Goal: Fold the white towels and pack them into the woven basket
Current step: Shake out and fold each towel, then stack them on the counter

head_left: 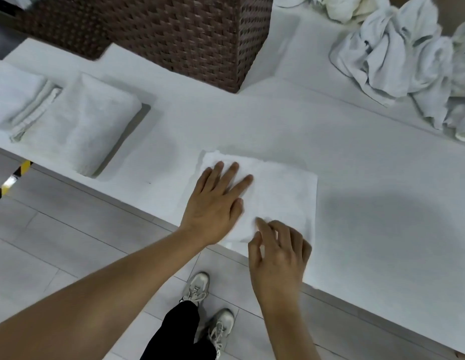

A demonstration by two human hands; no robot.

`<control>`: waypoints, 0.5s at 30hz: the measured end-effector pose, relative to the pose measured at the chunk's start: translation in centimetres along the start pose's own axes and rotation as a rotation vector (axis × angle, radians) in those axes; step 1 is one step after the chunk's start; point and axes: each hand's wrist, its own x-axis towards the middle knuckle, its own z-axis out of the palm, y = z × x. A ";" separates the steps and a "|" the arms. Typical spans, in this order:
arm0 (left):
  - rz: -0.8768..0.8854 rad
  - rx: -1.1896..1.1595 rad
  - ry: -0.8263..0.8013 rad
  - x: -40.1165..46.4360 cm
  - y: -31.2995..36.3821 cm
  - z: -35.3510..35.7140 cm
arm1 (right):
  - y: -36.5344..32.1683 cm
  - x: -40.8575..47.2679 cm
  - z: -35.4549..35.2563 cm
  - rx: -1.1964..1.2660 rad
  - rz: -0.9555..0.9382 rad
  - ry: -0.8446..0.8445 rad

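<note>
A small white towel [280, 196], folded into a square, lies flat near the front edge of the white table [382, 203]. My left hand [215, 203] presses flat on its left half with straight fingers. My right hand [277, 255] sits over the towel's near edge, fingers loosely bent, fingertips touching the cloth. The dark brown woven basket [189, 35] stands at the back of the table; its inside is out of view. A heap of crumpled white towels [408, 61] lies at the back right.
Folded white towels [78, 126] are stacked at the table's left end, with another folded pile [15, 94] beside them. Below the table edge are a grey tiled floor [57, 242], my shoes and a strip of yellow-black tape [10, 183].
</note>
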 end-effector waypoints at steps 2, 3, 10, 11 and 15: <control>-0.066 -0.027 0.032 -1.2 0.2 0.1 | -0.2 -0.4 0.5 0.000 0.045 -0.052; -0.097 -0.044 0.049 -1.8 0.2 0.2 | -0.3 -0.3 0.7 -0.013 0.060 -0.085; -0.294 -0.070 0.034 -5.4 -2.0 0.1 | -2.6 2.4 3.5 -0.130 -0.060 -0.197; -0.310 -0.063 0.041 -5.6 -2.8 -0.1 | -2.9 3.5 4.0 -0.137 -0.094 -0.187; -0.370 -0.025 0.046 -6.4 -6.1 -0.5 | -4.7 8.2 6.4 -0.211 -0.212 -0.072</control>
